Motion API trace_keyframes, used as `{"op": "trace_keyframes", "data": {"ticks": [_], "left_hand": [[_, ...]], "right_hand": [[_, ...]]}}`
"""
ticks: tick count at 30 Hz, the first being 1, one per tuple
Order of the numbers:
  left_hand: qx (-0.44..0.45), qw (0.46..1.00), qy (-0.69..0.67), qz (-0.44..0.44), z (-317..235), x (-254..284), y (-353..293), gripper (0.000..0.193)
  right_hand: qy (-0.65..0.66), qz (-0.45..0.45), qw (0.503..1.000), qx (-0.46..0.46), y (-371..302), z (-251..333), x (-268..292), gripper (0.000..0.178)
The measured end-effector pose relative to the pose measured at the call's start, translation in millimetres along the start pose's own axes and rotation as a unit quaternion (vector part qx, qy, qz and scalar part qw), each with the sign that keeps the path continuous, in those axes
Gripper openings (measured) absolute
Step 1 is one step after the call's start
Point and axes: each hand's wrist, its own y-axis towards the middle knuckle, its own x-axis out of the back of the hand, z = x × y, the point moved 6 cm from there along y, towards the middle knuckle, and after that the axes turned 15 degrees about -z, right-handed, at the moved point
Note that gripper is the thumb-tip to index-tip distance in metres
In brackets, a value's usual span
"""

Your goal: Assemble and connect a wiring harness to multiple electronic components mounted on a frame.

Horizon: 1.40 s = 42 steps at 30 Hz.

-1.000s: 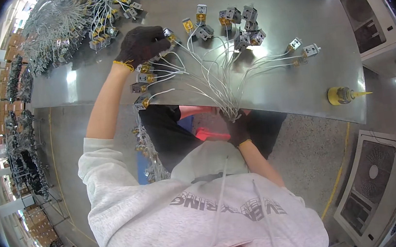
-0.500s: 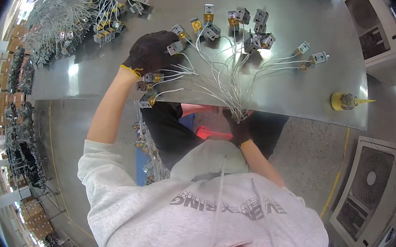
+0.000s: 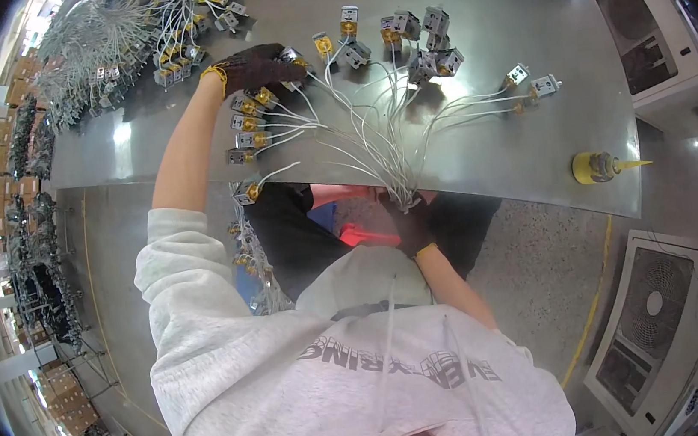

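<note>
My left hand (image 3: 261, 67), in a dark knitted glove with a yellow cuff, reaches over the far-left part of the wire bundle. Its fingers are closed on a small silver metal block (image 3: 292, 56) with a wire attached. Below it, several similar blocks with yellow parts (image 3: 248, 123) lie in a rough row. Pale wires (image 3: 375, 146) fan out from the table's front edge to blocks (image 3: 434, 62) in the middle and on the right. My right hand (image 3: 415, 226), gloved too, is closed around the gathered wire ends (image 3: 403, 201) at the edge; its fingers are partly hidden.
The metal table (image 3: 522, 151) carries a large heap of wired blocks (image 3: 102, 52) at the far left and more at the far right. A yellow bottle (image 3: 595, 167) with a pointed nozzle lies near the right corner. Fan units (image 3: 656, 303) stand to the right.
My left hand has shifted farther from me, from one metal block to another. Blocks it covered now show in a row at the left. My right hand keeps hold of the wire ends.
</note>
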Motion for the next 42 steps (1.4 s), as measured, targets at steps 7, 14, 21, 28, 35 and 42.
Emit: {"op": "trace_keyframes", "data": {"ticks": [7, 14, 21, 28, 35, 42], "left_hand": [[-0.153, 0.936, 0.125, -0.292, -30, 23, -56, 0.077], [-0.144, 0.883, 0.209, -0.395, -17, 11, -130, 0.072], [0.01, 0.948, 0.08, -0.307, 51, -16, -123, 0.08], [0.088, 0.907, 0.073, -0.406, 36, -25, -119, 0.07], [0.052, 0.882, 0.147, -0.445, 21, -18, -102, 0.058], [0.062, 0.868, 0.157, -0.466, 38, -20, -94, 0.058]], "right_hand": [[-0.045, 0.09, 0.991, -0.085, -13, 35, -10, 0.031], [0.133, 0.094, 0.978, -0.128, -27, 52, -23, 0.03], [0.152, 0.079, 0.978, -0.117, -28, 57, -31, 0.031], [0.119, 0.155, 0.963, -0.184, -31, 36, -37, 0.029], [0.112, 0.115, 0.972, -0.173, -30, 44, -31, 0.023], [-0.006, 0.128, 0.984, -0.123, -31, 57, -28, 0.028]]}}
